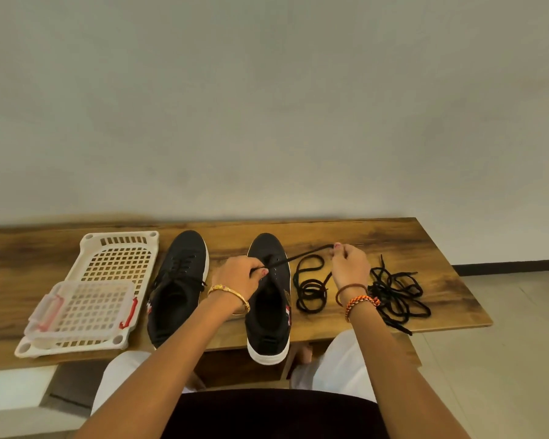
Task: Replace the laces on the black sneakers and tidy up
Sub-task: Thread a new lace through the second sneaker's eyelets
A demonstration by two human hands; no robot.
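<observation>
Nearest: right black canvas sneaker with white sole point(268, 315) sits heel toward the person on the brown wood-grain tabletop point(419, 248), heel overhanging the near edge; its eyelets look mostly unlaced. Left hand point(240, 277) rests over its tongue area, thumb and fingers pinched on the black flat lace point(295, 258) right where it leaves the forward eyelets. Right hand point(349, 264) pinches the same lace near its far tip, fingers together on it, lace drawn taut between the 2 hands.

Judgement: first eyelet row is being threaded. To do it well: left hand pins the shoe, right pulls straight and flat without twist, and both ends get evened before crossing.

Beside it: coiled black round lace point(311, 289), then a tangled heap of black laces point(396, 293), likely old ones to clear later. Snag risk if the slack drags through the coil.

Left: second black sneaker point(178, 286), already laced. Farther left: cream perforated plastic tray point(121, 258) carrying a clear lidded box with red clips point(83, 307)
</observation>
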